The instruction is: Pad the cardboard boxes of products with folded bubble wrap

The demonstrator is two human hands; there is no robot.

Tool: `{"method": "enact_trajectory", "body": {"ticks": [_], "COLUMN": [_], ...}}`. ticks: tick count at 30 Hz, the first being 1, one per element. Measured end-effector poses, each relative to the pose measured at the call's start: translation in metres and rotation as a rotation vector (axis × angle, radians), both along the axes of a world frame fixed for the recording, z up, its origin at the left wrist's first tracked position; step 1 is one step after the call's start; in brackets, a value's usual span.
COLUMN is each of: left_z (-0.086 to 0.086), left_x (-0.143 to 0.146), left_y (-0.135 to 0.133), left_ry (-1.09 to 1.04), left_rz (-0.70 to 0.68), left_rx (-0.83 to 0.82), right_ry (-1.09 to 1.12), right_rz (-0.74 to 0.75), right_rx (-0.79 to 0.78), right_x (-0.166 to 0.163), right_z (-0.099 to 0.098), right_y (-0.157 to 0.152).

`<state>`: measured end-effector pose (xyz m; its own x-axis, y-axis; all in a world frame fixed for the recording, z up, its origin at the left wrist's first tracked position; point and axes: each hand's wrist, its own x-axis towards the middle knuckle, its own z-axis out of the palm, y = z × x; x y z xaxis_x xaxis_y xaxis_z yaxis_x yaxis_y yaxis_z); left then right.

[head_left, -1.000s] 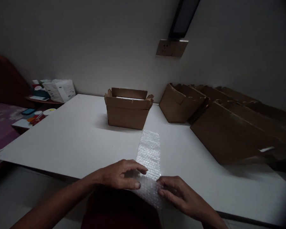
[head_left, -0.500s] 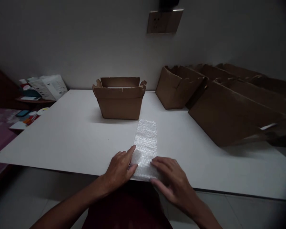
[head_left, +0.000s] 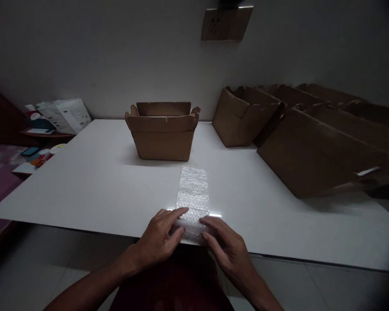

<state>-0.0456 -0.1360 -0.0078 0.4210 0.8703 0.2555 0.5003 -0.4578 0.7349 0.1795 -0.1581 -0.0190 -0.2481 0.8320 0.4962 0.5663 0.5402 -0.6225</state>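
A strip of clear bubble wrap (head_left: 193, 190) lies on the white table, reaching from its front edge toward the cardboard box behind. The near end looks folded or bunched into a thicker layer between my hands. My left hand (head_left: 160, 235) grips the left side of that end, index finger along the top and thumb low at the edge. From the right, my right hand (head_left: 230, 244) holds the other side, fingertips on top and thumb at the near edge. Whether anything lies inside the bubble wrap I cannot tell.
An open cardboard box (head_left: 164, 140) stands at the back middle of the white table (head_left: 94, 181). More open cardboard boxes (head_left: 314, 151) crowd the right side. Off the left end, white packages (head_left: 66, 116) and small items sit on a low stand. A wall socket (head_left: 227, 23) is above.
The bubble wrap has shifted slightly left and toward me, and its near part looks narrower. My right hand has moved left, bringing both hands closer together. The boxes stay put.
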Motion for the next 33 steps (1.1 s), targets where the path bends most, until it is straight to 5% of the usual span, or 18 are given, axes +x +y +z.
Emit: {"method": "enact_trajectory", "body": {"ticks": [5, 11, 15, 18, 21, 25, 33], "left_z": [-0.010, -0.011, -0.001, 0.002, -0.003, -0.011, -0.001], "left_x": [0.009, 0.001, -0.010, -0.010, -0.002, 0.006, -0.005], "left_y": [0.017, 0.015, 0.002, 0.002, 0.013, 0.027, 0.006], "left_ry": [0.087, 0.067, -0.006, 0.001, 0.087, 0.160, -0.079], "left_rz": [0.117, 0.026, -0.113, -0.016, 0.087, 0.155, 0.149], "left_rx": [0.034, 0.260, 0.145, 0.023, 0.047, 0.107, 0.058], "right_ry": [-0.195, -0.336, -0.170, -0.108, -0.159, -0.327, -0.176], "right_rz": [-0.058, 0.056, 0.103, 0.071, -0.031, 0.062, 0.017], "right_rx": [0.255, 0.184, 0.102, 0.029, 0.146, 0.194, 0.100], "right_x": [0.002, -0.009, -0.009, -0.005, -0.003, -0.002, -0.014], "right_z": [-0.004, -0.003, 0.000, 0.000, 0.000, -0.001, 0.000], "right_y": [0.000, 0.014, 0.012, 0.009, 0.011, 0.015, 0.022]}}
